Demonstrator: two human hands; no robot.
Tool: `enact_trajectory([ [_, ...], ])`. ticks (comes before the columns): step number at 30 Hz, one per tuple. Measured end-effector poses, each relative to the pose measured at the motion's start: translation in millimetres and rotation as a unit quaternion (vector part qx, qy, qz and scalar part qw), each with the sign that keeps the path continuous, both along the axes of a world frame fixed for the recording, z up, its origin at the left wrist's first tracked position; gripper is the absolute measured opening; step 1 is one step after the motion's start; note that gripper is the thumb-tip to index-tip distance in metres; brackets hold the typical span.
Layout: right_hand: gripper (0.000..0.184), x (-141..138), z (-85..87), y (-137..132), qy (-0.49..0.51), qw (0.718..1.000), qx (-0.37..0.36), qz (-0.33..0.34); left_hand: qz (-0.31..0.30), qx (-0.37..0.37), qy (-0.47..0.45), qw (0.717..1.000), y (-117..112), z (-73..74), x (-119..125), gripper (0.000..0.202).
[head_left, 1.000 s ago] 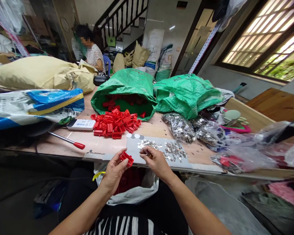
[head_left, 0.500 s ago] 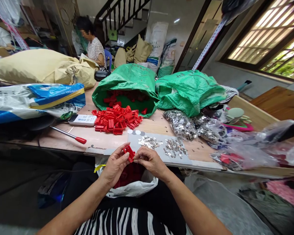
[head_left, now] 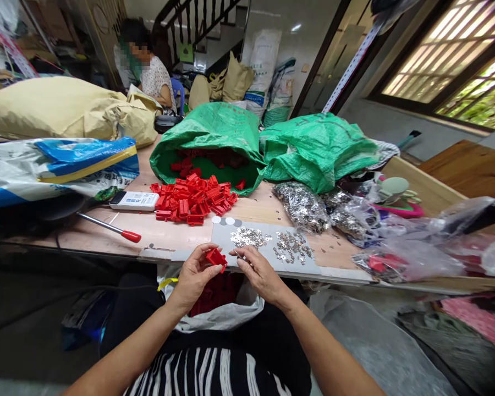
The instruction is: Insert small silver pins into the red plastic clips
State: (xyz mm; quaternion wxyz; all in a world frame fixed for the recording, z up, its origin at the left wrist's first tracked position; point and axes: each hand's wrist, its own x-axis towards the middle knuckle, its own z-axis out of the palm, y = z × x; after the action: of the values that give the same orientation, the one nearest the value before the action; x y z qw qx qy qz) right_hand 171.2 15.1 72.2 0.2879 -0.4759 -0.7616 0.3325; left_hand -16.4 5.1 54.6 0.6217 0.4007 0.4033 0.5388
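My left hand point(head_left: 193, 275) is closed on a small red plastic part point(head_left: 216, 257), held just in front of the table edge. My right hand point(head_left: 258, 270) is beside it, fingertips pinched on what looks like a tiny metal piece, too small to name. Right behind the hands lies a grey sheet point(head_left: 223, 235) with two heaps of small silver metal pieces point(head_left: 249, 237). A pile of red plastic parts point(head_left: 191, 199) spills from an open green sack point(head_left: 208, 140) further back. Below my hands, a white plastic bag point(head_left: 226, 316) in my lap holds more red parts.
A red-handled screwdriver point(head_left: 109, 226) and a white remote point(head_left: 128, 201) lie left of the red pile. Blue-white and tan sacks fill the left, a second green sack point(head_left: 317, 146) and clear bags of silver pieces point(head_left: 303, 206) the right. Another person point(head_left: 148, 71) sits beyond the table.
My right hand moved from the silver heap to the red part, then drew slightly apart. The left hand kept hold of the red part and turned it a little.
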Motion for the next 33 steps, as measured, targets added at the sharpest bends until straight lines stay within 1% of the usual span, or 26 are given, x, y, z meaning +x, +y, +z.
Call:
enact_trajectory([
  [2,0.027,3.1,-3.7,1.0,-0.043,0.999,0.020,0.000,0.015,0.045,0.077,0.996,4.1,-6.8,0.5,0.034],
  [4,0.027,5.5,-9.0,2.6,-0.076,0.996,0.038,-0.007,0.029,0.081,0.157,0.984,8.8,-14.1,0.7,0.031],
  [6,0.025,7.4,-13.8,4.2,-0.100,0.994,0.049,-0.018,0.031,0.098,0.219,0.970,13.3,-20.4,0.4,0.032],
  [8,0.021,8.5,-16.6,5.6,-0.118,0.992,0.049,-0.022,0.023,0.104,0.257,0.961,17.2,-24.6,-0.1,0.037],
  [11,0.018,8.5,-17.4,7.0,-0.127,0.991,0.049,-0.004,0.006,0.112,0.275,0.955,21.0,-26.5,-1.0,0.043],
  [15,0.018,6.0,-16.9,8.3,-0.125,0.991,0.052,0.026,-0.006,0.126,0.272,0.954,23.1,-24.0,-1.8,0.043],
  [18,0.019,4.1,-17.9,8.9,-0.129,0.990,0.050,0.036,-0.009,0.131,0.285,0.950,23.9,-22.6,-2.7,0.042],
  [22,0.018,3.8,-21.7,9.7,-0.131,0.990,0.050,0.034,-0.013,0.140,0.317,0.938,24.9,-24.9,-4.8,0.040],
  [27,0.018,5.6,-26.7,10.1,-0.126,0.990,0.055,0.039,-0.015,0.158,0.331,0.930,25.1,-30.5,-7.7,0.039],
  [30,0.017,5.4,-27.8,9.6,-0.122,0.990,0.055,0.038,-0.027,0.174,0.356,0.918,24.8,-32.8,-9.2,0.037],
  [33,0.017,3.8,-26.1,8.0,-0.139,0.989,0.049,0.033,-0.034,0.196,0.379,0.904,24.5,-33.5,-9.8,0.035],
])
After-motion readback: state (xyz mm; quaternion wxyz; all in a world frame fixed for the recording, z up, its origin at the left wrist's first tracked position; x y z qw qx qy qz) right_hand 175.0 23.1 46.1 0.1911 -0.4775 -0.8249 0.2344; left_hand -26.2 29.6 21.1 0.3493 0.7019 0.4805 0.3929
